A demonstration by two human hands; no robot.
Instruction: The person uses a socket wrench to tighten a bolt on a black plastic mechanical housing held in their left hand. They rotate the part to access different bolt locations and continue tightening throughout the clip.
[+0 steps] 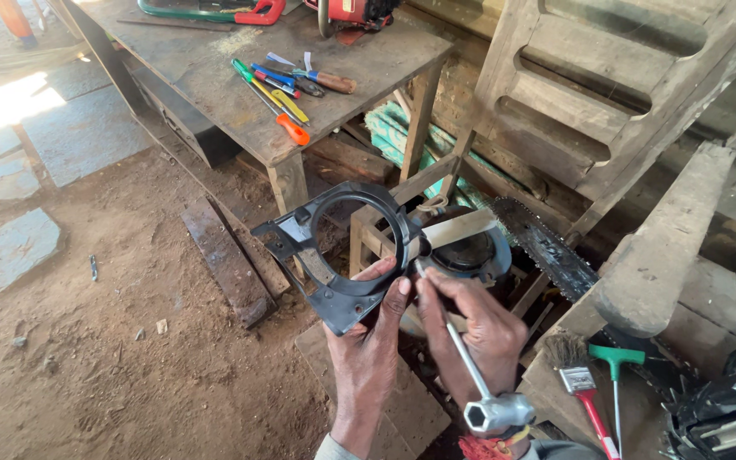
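Above the dirt floor [87, 358], your left hand [368, 341] is gripping the black plastic ring-shaped housing [342, 255] upright, fingers closed, while your right hand [479, 328] is clasping the metal socket wrench [470, 375], steadying it.

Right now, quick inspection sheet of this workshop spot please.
Surface: wooden workbench, worn, above a dirt floor.
Job's things: black plastic ring-shaped housing held up in the left hand; right hand holds a metal T-shaped socket wrench, its tip at the housing's rim.
Clutter: screwdrivers on the bench; chainsaw bar; paintbrush; green-handled T-wrench.
Hands: both closed on tools.
Cables: nothing seen.
Surroundings: wooden pallet, flat stones.
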